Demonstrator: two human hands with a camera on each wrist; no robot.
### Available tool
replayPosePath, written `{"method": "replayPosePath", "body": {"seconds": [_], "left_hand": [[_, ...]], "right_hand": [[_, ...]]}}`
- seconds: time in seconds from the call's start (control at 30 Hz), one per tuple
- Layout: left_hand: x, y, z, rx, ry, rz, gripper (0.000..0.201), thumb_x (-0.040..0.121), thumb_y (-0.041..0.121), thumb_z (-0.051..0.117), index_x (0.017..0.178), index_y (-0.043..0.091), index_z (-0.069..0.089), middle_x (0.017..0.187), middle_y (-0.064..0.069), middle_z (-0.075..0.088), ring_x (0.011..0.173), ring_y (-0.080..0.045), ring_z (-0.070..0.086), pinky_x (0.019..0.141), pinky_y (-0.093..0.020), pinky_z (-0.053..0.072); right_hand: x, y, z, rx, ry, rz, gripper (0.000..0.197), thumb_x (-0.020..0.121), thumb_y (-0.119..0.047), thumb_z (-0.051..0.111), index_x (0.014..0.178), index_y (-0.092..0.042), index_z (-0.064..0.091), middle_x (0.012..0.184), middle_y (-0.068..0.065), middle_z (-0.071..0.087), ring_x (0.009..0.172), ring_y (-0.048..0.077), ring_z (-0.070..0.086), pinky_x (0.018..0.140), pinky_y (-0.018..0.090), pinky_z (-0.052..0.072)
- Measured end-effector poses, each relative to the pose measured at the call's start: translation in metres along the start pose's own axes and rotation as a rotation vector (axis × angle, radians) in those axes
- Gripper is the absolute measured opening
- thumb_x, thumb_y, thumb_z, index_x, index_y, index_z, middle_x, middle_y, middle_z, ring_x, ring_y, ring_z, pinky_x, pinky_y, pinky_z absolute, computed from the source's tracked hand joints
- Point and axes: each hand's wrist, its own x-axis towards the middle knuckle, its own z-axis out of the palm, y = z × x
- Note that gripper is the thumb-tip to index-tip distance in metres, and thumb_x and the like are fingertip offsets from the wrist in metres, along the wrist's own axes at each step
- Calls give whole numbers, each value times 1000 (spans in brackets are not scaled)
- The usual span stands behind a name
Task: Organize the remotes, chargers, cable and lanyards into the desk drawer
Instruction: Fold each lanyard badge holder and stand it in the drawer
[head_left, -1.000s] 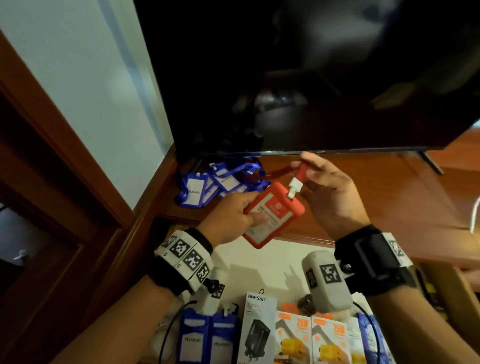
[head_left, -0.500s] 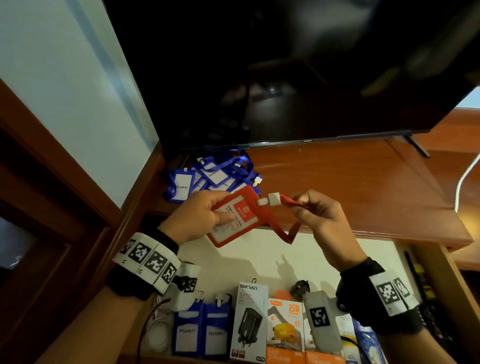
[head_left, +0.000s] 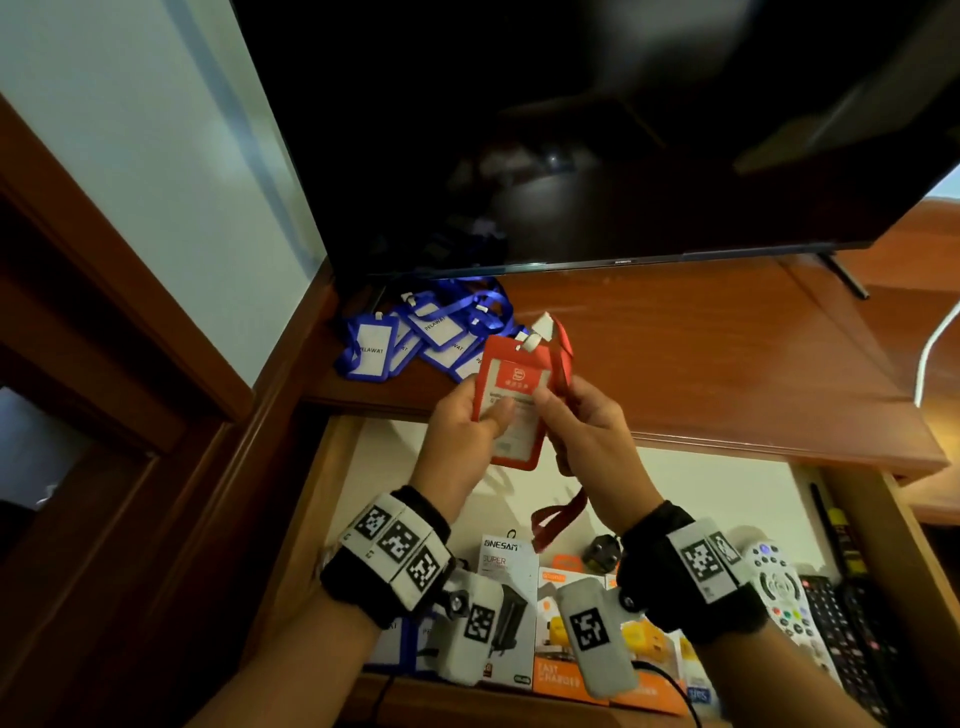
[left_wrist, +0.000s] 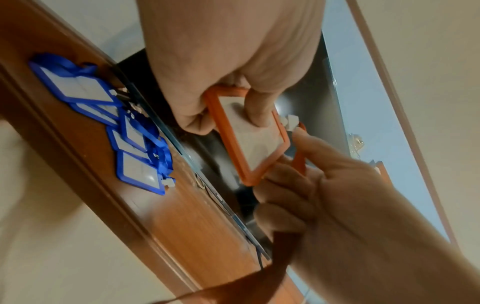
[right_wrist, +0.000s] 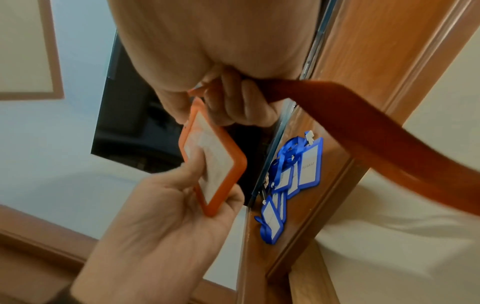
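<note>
Both hands (head_left: 524, 423) now on upright badge (head_left: 514, 400)

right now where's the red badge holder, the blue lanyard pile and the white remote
red badge holder (head_left: 511, 410): head view, on its card window
blue lanyard pile (head_left: 371, 352): head view, on the leftmost badge's label
white remote (head_left: 779, 587): head view, on its round keypad

the badge holder (head_left: 511, 395) is red with a white card face and a white clip, and its strap (head_left: 558, 514) is a darker red. the lanyards (head_left: 415, 338) heaped on the worktop (head_left: 701, 364) are blue with white cards. the worktop is reddish-brown wood. wrist bands (head_left: 400, 556) are black with black-and-white square markers. the charger boxes (head_left: 561, 649) are orange and white. the remote (head_left: 779, 592) is pale grey with coloured buttons.
</note>
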Motion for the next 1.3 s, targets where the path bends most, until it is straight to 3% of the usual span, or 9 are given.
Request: {"method": "replayPosePath", "body": {"seconds": [0.1,0.23,0.47,0.67,0.9,0.97,1.07,1.17,1.3], "left_hand": [[-4,-3,-3,-17,-29,-8,24,92,14,58,112,26,52,111,-4,63,104,-22,62,84,-39,55],[4,5,-32,250,-174,238,63,78,12,74,125,36,41,118,7,56,103,-10,60,79,-26,53],[5,40,-46,1232,-737,172,25,83,28,70,107,31,65,90,17,55,98,-4,46,83,-25,44],[6,29,-55,921,-872,59,12,81,22,72,88,26,65,88,13,66,88,-4,62,83,-28,53],[10,6,-63,358,-588,-5,20,81,3,66,96,16,66,99,-5,69,98,-15,67,80,-23,55],[10,-1,-60,292,-440,-14,19,83,2,64,95,17,66,94,0,70,92,-11,68,73,-17,54],[8,-12,-52,271,-258,18,31,83,2,65,107,21,61,98,3,68,94,-8,66,73,-19,55],[7,-17,-49,213,-193,89,39,82,3,66,103,34,57,104,0,66,97,-13,65,76,-25,56],[1,-12,-51,330,-137,176,15,91,12,58,96,26,62,92,5,67,81,-5,66,61,-10,50]], "right_hand": [[4,0,-3,-66,-5,-12,16,97,-5,45,104,1,58,81,5,65,60,0,59,52,14,48],[3,9,-15,-365,-153,14,16,94,-18,55,93,-5,64,89,14,67,79,25,63,77,50,52],[-12,-1,-10,-1022,-586,11,12,95,-28,53,92,-24,63,88,-2,67,78,14,62,70,31,49],[-16,-4,-25,-577,-479,134,27,95,-24,54,69,-19,60,56,-7,44,48,4,38,48,18,32],[-33,10,-25,-84,-155,321,73,69,-74,59,80,-3,64,77,33,50,62,42,44,55,29,25],[-38,7,-22,83,-133,367,88,61,-87,48,92,-8,71,73,26,45,58,34,28,59,31,16],[-38,6,-17,130,-94,352,65,74,-73,46,89,-17,75,57,0,32,52,12,18,52,27,15],[-38,4,-10,-63,-43,263,21,89,-35,60,89,-15,68,57,0,49,42,5,35,43,17,29],[-40,0,-10,48,-20,266,10,93,-7,53,93,-3,62,54,-9,65,42,-1,56,43,7,40]]}}
